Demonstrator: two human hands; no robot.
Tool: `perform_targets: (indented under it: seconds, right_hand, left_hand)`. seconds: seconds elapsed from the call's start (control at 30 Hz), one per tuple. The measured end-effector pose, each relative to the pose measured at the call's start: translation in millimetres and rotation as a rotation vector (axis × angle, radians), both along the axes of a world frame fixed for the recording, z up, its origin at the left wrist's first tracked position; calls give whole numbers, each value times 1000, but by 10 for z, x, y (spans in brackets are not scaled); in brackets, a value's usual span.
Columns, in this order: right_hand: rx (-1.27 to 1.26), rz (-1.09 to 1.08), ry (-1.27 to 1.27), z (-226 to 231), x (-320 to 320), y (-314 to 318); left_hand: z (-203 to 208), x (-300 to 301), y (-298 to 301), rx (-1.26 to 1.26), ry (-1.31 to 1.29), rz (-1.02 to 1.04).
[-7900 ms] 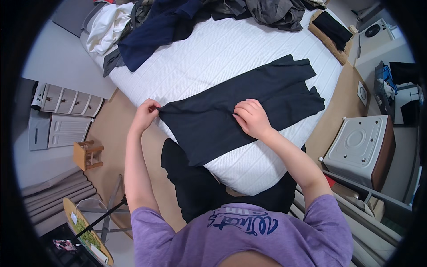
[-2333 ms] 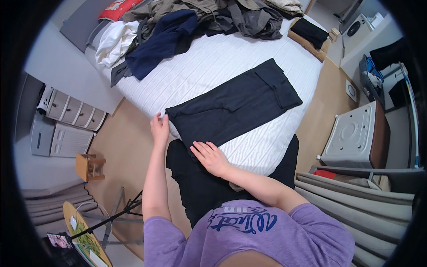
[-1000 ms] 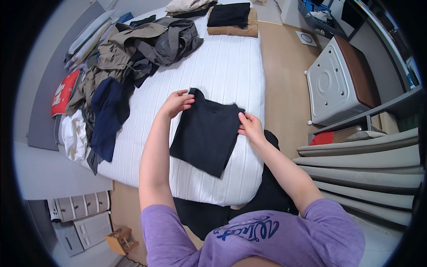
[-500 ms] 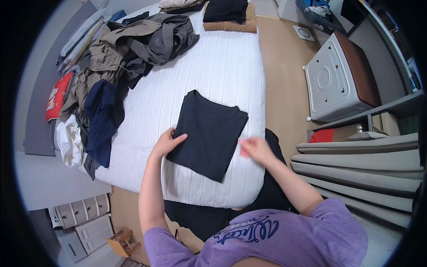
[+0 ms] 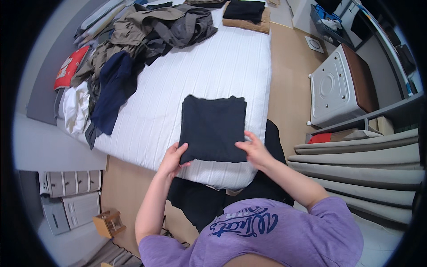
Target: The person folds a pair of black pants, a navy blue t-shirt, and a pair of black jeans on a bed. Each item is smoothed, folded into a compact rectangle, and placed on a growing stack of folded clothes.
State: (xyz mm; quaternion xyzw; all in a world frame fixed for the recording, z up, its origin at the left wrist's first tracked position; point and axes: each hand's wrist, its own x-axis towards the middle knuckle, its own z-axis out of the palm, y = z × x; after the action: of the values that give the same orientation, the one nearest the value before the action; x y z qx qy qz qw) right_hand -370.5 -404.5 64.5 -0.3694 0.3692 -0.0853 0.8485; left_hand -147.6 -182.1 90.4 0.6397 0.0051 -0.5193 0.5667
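Note:
A black garment [image 5: 213, 129], folded into a near-square that looks like a shirt, lies on the white bedspread [image 5: 222, 53] close to the bed's front edge. My left hand [image 5: 174, 159] grips its lower left corner, thumb on top and fingers partly tucked beneath. At the lower right edge my right hand [image 5: 255, 150] pinches the cloth, thumb on top, with the other fingers along or under the side. The folded neckline edge points away from me.
Along the bed's left side lies a heap of loose clothes: a grey-brown jacket [image 5: 133, 29], a navy garment [image 5: 113, 91] and a white cloth [image 5: 75, 107]. A red cushion [image 5: 71, 66] sits behind them. Folded black [image 5: 244, 11] and tan clothes [image 5: 247, 24] are stacked at the far end.
The folded black garment has been turned from a slant to nearly square with me. My right hand, apart from it before, now holds its right edge; my left hand has shifted to the near corner.

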Motion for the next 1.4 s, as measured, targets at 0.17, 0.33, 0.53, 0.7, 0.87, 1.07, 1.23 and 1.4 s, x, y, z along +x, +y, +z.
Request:
perform_targets:
  seconds: [0.17,0.33,0.53,0.7,0.87,1.07,1.23,1.4]
  right_hand:
    - [-203,214,-161,867,-450,-301]
    - [-121,378,-102,1576,-135,-593]
    - [-331,401,-287,2167,548,-875]
    - [-454,405,-476,2000,769,-1062]
    - [-434,352,-250,562,758,-1113]
    - [-433,289,64,-731,148,-883]
    - [-1041,317,245,-599,340,-1035]
    - [-1948,220,-57,-447,1075,-751]
  left_hand:
    - [829,-710,317,-241,287,134]
    - [1328,-689,281,-149,287,232]
    - [1752,-134,-83,-453,27,305]
    - [1558,20,-221,-493,-411,203]
    - [185,-178,-304,-246,-379,208]
    - [-1098,-701,-59,-37,8,282]
    - [-955,-564,3,175,-248,121]
    - [-698,-279,-607,260,-1638,190]
